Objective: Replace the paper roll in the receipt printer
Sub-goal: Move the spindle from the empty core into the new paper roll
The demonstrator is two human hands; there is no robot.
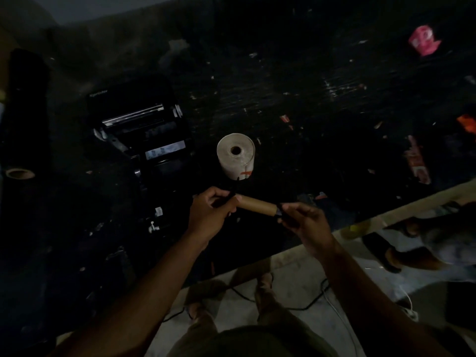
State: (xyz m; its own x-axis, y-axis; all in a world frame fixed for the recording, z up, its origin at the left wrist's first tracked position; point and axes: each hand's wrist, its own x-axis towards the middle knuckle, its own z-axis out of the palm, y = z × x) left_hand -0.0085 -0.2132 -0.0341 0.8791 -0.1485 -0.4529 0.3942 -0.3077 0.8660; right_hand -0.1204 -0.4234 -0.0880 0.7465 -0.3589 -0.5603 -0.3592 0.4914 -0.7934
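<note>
Both hands, left hand (211, 208) and right hand (305, 222), gripped cardboard core (257, 205) ends; printer (140, 130) at 10 o'clock, lettering illegible.

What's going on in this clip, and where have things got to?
A person holds an empty brown cardboard core over the dark table, the left hand on one end and the right hand on the other. The receipt printer sits open to the left, and a full paper roll stands on end beside it, not yet loaded.
</note>
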